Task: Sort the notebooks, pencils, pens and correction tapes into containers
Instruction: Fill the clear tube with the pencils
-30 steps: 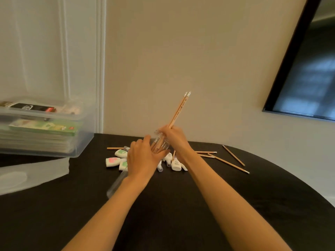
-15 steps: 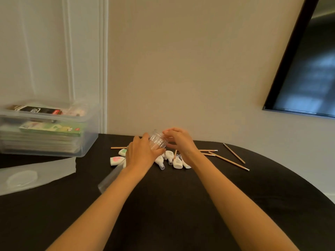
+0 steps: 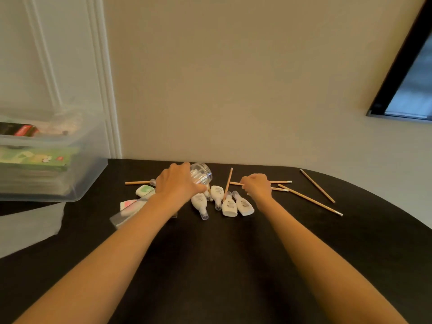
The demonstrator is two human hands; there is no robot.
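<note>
Change: the pencil bundle raised at frame centre a second ago is gone. Our right hand (image 3: 257, 187) now sits right of centre, fingers curled on a thin pale wooden pencil (image 3: 281, 182) lying on the black table (image 3: 215, 265). Left hand (image 3: 177, 183) fingers wrap the tilted clear plastic container (image 3: 203, 175) at centre. We judge the bundle stowed and another pick starting. Count: six pencils on the table, gripped one included; four white bottle-shaped pens (image 3: 199, 202); two correction tapes (image 3: 145, 190).
</note>
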